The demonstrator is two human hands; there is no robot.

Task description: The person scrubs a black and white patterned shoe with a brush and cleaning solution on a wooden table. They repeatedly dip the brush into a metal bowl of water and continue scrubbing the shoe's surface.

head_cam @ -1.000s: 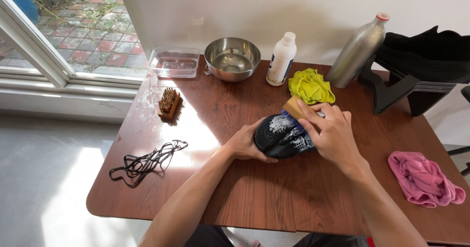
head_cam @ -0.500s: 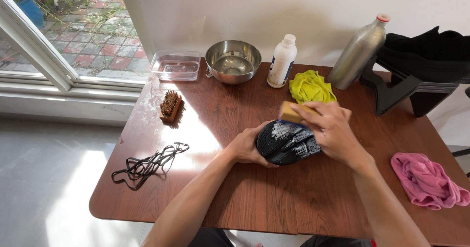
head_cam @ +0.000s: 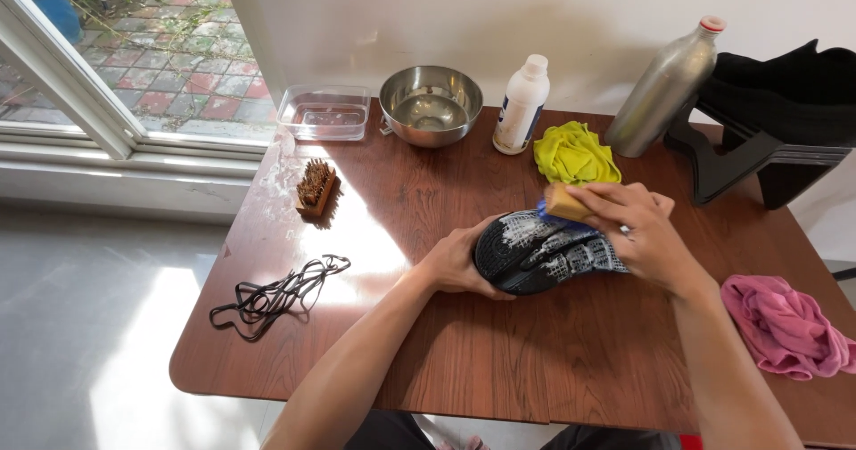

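One shoe point(head_cam: 544, 254), one brush point(head_cam: 567, 204), two hands point(head_cam: 553, 245)

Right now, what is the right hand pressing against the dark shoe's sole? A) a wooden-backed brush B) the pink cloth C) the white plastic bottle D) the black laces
A: the right hand grips a wooden-backed brush on the upturned sole of the dark shoe, which the left hand steadies on the brown wooden table.

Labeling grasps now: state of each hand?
Left hand: closed on the black shoe, steadying it sole-up.
Right hand: closed on a wooden brush, pressed to the sole.
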